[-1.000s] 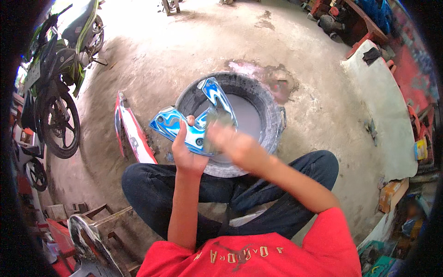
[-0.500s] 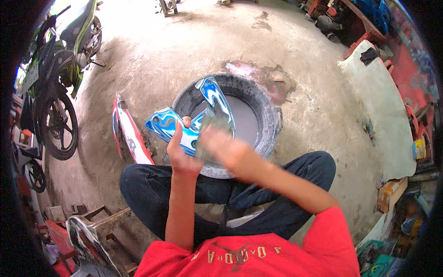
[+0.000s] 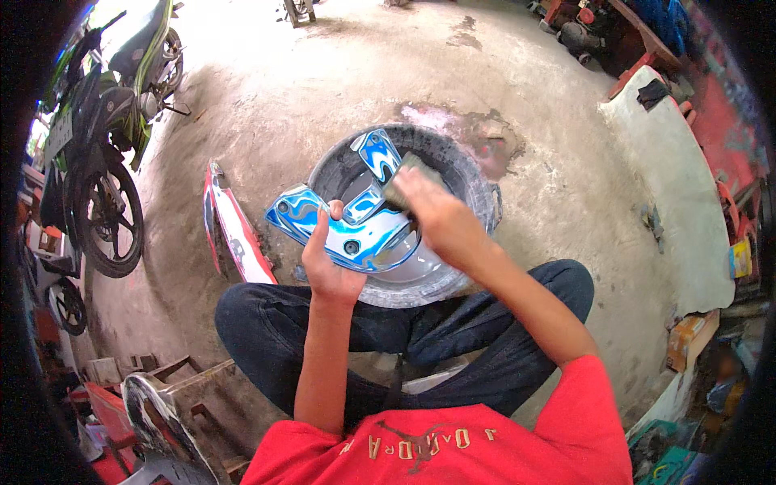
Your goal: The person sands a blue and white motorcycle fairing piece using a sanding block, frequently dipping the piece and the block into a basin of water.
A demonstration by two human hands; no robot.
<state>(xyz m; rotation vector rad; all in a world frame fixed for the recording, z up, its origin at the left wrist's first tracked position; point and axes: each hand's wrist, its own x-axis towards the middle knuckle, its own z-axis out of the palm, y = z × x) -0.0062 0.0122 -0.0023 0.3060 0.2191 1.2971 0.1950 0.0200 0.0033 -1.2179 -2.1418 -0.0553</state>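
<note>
A blue, white and silver V-shaped plastic panel point(image 3: 372, 238) is held over a large grey tub point(image 3: 477, 178) with cloudy grey water in it. My left hand point(image 3: 330, 263) grips the panel's lower left part from underneath, thumb up. My right hand point(image 3: 432, 206), slightly smeared by motion, presses a grey-green pad point(image 3: 396, 194) on the panel's right arm, partly covering it. The tub stands just in front of my crossed legs in dark jeans.
A red and white panel point(image 3: 238, 238) lies left of the tub. Motorbikes point(image 3: 109, 202) line the left side. A worn metal frame point(image 3: 182, 412) is at lower left. A pale board point(image 3: 663, 178), a cardboard box point(image 3: 687, 339) and assorted clutter are along the right.
My right hand and pad have moved up and to the right along the panel, uncovering more of its middle. My left hand still holds the panel, shifting slightly.
</note>
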